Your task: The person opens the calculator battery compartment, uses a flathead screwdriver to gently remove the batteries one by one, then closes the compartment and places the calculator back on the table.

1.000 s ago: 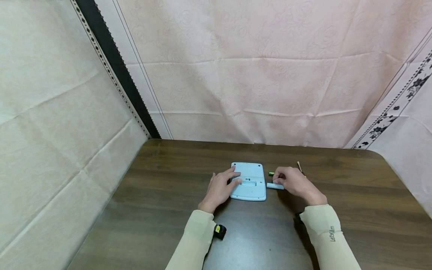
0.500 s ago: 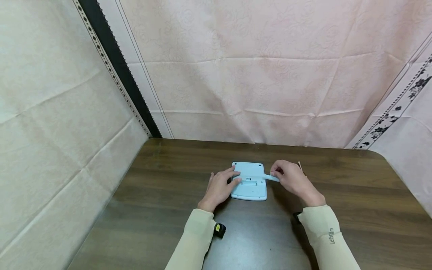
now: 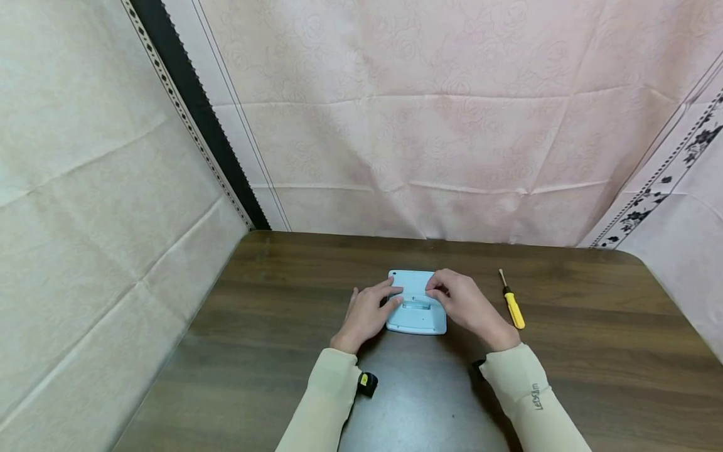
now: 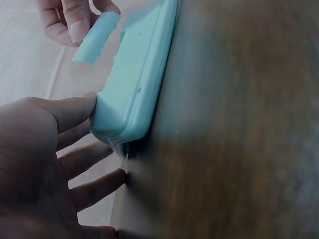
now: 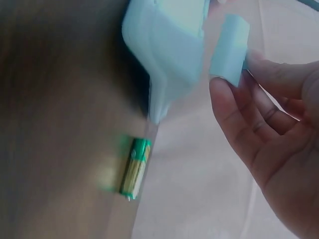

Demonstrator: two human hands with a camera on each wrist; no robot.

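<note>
A light-blue plastic device (image 3: 417,322) lies back side up on the table, with a recessed slot across its middle. My left hand (image 3: 366,314) rests on its left side, thumb and fingers fairly straight on the back surface. In the left wrist view, the thumb touches the near corner of the device (image 4: 130,79). My right hand (image 3: 460,300) pinches a small light-blue battery cover (image 5: 230,50) between thumb and fingers, close over the device's slot. A green and gold battery (image 5: 135,169) lies on the table beside the device, hidden behind the right hand in the head view.
A yellow-handled screwdriver (image 3: 513,306) lies on the brown wooden table (image 3: 271,351), right of the right hand. Patterned cloth (image 3: 452,157) hangs behind the table's far edge, and more pale cloth (image 3: 101,220) is at the left.
My right hand has carried the battery cover leftward from beside the device to above its slot. The screwdriver has come into full view. My left hand has stayed put.
</note>
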